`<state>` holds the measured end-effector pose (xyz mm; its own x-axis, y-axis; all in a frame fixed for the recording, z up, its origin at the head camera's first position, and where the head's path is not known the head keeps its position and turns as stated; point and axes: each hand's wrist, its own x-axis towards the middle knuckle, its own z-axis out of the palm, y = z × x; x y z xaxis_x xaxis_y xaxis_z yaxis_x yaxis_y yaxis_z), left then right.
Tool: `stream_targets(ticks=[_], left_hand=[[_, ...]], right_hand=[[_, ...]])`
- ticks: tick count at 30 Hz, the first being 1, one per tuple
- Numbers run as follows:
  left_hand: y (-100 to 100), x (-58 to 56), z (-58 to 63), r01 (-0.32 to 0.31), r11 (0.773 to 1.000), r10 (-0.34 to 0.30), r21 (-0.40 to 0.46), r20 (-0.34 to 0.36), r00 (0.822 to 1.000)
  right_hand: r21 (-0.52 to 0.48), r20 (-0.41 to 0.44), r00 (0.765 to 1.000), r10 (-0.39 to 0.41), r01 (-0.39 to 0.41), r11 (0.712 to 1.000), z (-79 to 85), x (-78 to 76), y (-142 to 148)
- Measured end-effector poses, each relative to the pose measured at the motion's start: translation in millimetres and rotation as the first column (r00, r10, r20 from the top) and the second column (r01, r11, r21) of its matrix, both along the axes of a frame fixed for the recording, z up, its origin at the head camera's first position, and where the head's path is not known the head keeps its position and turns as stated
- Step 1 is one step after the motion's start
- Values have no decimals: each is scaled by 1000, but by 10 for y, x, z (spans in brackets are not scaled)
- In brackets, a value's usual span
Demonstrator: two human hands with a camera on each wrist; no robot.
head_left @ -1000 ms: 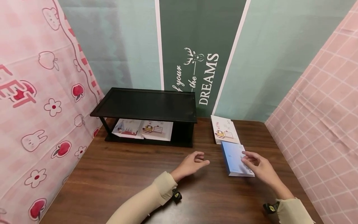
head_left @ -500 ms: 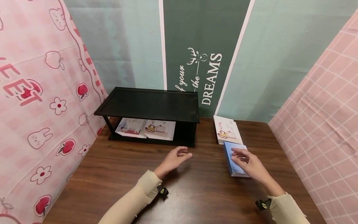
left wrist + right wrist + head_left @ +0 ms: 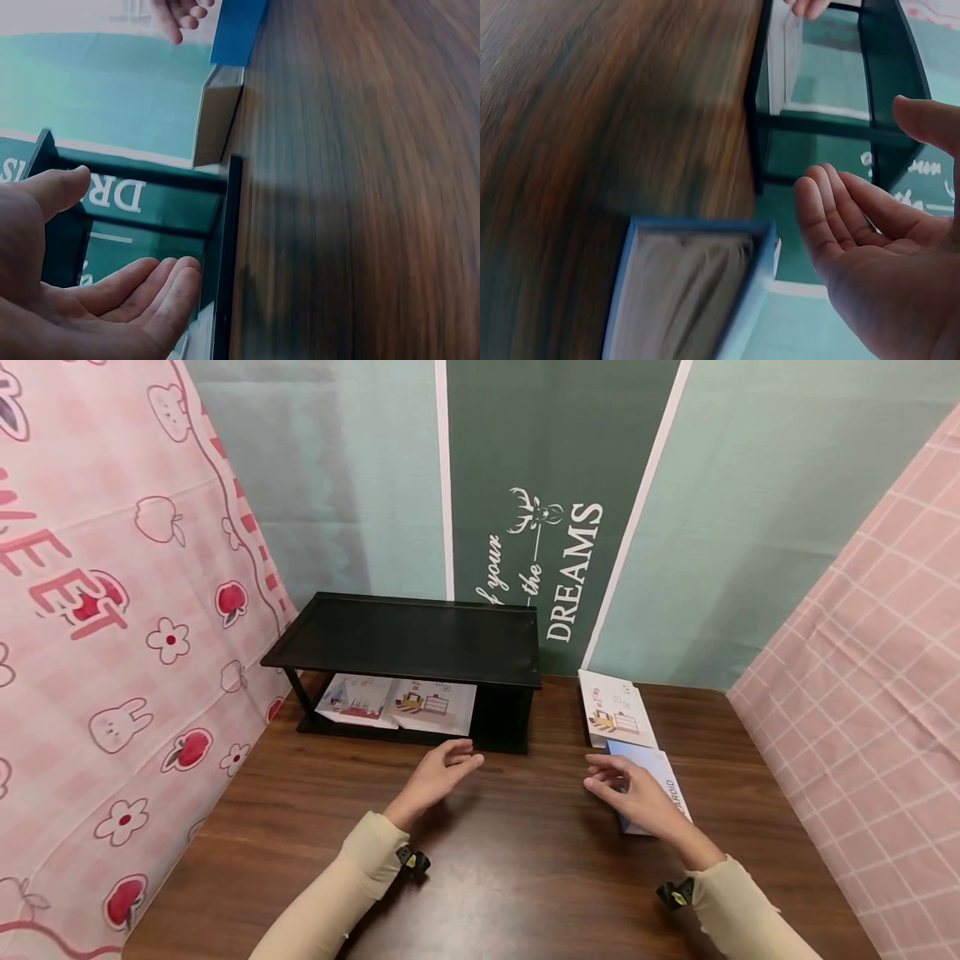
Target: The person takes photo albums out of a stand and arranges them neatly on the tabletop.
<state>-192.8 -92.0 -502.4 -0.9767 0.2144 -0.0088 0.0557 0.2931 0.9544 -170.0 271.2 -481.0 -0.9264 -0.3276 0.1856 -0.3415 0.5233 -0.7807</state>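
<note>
My left hand (image 3: 435, 779) hovers just in front of the black two-tier shelf (image 3: 405, 639), fingers loosely bent around nothing. Two white illustrated books lie side by side on its lower tier: one with a reddish scene (image 3: 358, 699), the other with a yellow drawing (image 3: 433, 706). Over the left edge of a blue-and-white book (image 3: 660, 772) is my right hand (image 3: 633, 793), which also holds nothing; it hides part of that cover. Behind the blue book lies another white book (image 3: 617, 708) with a yellow drawing. In the right wrist view the blue book (image 3: 690, 292) shows its page side.
The brown wooden table (image 3: 517, 877) carries everything. A green cloth backdrop (image 3: 555, 468) with lettering stands behind it, a pink patterned cloth (image 3: 180, 693) at the left and a pink checked one (image 3: 847, 693) at the right. The shelf's right upright (image 3: 521, 718) is beside a dark gap.
Both hands have moved left: the left one toward the shelf's front, the right one across the blue book to its left edge. The books stay in place while the head view shifts slightly.
</note>
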Motion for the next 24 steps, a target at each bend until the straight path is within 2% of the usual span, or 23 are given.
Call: stream_targets(ticks=[6,12,16,24], left_hand=[[-186,-27,-5,-76,997,76,-14,0,997],[-371,-46,-49,-139,990,139,-26,7,990],[-474,-67,-67,-163,986,164,-36,9,986],[-661,-110,-78,-211,976,211,-58,6,977]], right_hand=[[-4,26,999,22,-22,1000,-49,-96,-214],[32,87,996,37,-40,999,-73,-182,-463],[58,114,993,30,-37,998,-77,-228,-619],[45,115,993,30,-35,998,-126,-315,-873]])
